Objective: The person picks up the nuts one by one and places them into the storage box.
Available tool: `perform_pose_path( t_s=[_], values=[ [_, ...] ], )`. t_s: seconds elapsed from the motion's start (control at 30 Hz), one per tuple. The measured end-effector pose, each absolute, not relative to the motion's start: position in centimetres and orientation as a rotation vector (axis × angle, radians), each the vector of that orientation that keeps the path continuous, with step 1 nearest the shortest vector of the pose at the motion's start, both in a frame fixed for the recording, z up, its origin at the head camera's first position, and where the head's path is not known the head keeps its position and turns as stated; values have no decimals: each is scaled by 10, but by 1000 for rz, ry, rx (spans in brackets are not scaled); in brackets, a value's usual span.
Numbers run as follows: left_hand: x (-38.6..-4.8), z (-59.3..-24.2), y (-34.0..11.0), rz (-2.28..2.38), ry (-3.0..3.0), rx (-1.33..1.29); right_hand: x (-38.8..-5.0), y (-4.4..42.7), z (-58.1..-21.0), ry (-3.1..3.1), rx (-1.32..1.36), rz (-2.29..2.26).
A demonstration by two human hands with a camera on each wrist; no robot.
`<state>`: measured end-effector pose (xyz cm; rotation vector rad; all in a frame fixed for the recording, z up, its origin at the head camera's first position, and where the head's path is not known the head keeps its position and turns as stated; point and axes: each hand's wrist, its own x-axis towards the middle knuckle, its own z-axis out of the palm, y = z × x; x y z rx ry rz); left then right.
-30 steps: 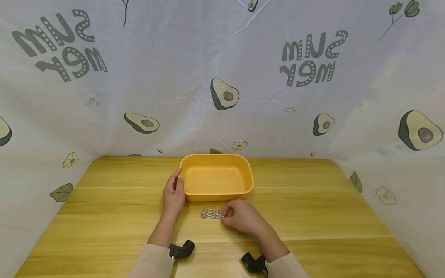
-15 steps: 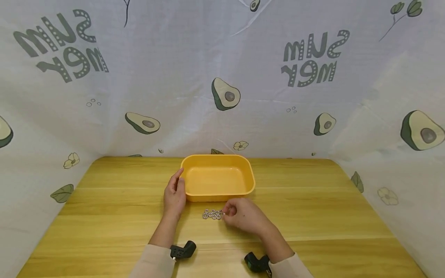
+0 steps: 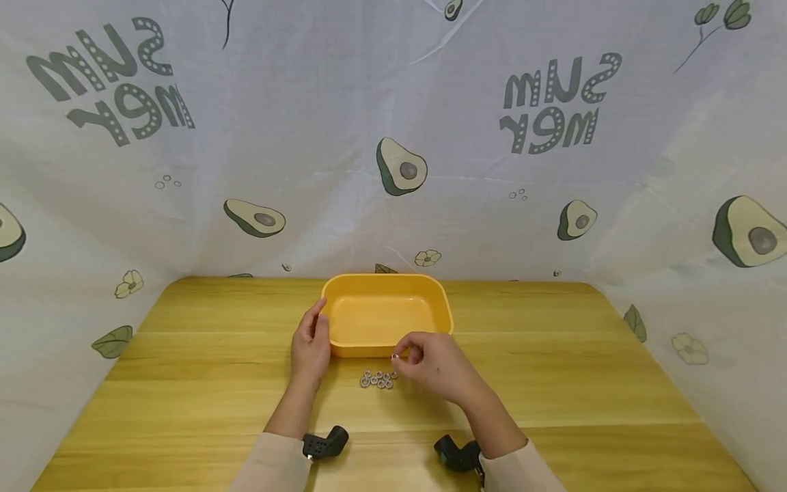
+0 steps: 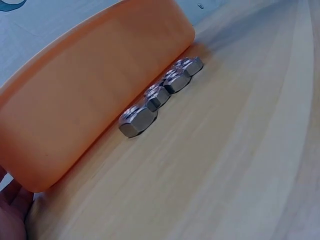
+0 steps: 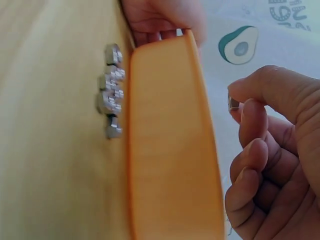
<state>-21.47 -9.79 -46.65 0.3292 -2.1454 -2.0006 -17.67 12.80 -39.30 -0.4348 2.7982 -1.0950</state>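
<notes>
My right hand [image 3: 435, 362] pinches a small metal hex nut [image 3: 395, 357] between thumb and index finger, close to the front wall of a yellow plastic tub [image 3: 387, 351]. In the right wrist view the pinched nut [image 5: 233, 103] is raised off the table, with the other fingers curled beneath the index finger. My left hand [image 3: 310, 348] rests against the tub's left side, its fingers fairly straight along the wall. Several loose nuts [image 3: 374, 380] lie grouped on the table just in front of the tub. In the left wrist view, a row of nuts [image 4: 156, 96] stands beside the tub wall.
The wooden table [image 3: 203, 383] spreads out on both sides of the tub. A white cloth [image 3: 320, 137] printed with avocados hangs behind it and along the sides. Each wrist wears a black camera [image 3: 326, 443].
My right hand has lifted a nut away from the group and moved it up and forward to the tub's front wall. My left hand has stayed at the tub's side.
</notes>
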Motion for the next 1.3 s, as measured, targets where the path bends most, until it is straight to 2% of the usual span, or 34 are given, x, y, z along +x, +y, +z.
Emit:
perform_pose_path(
  t_s=[0.3, 0.73, 1.0, 1.3],
  values=[
    [-216, -466, -97, -2015, -2104, 318, -207, 122, -379, 2883, -399, -1053],
    [-216, -467, -97, -2028, -2097, 310, -261, 118, -385, 2905, -477, -845],
    [-216, -467, -98, -2023, -2098, 321, -291, 110, -400, 2831, -328, -884],
    [-217, -467, -97, -2024, -2094, 313, -303, 107, -416, 2714, -185, -1093]
  ],
)
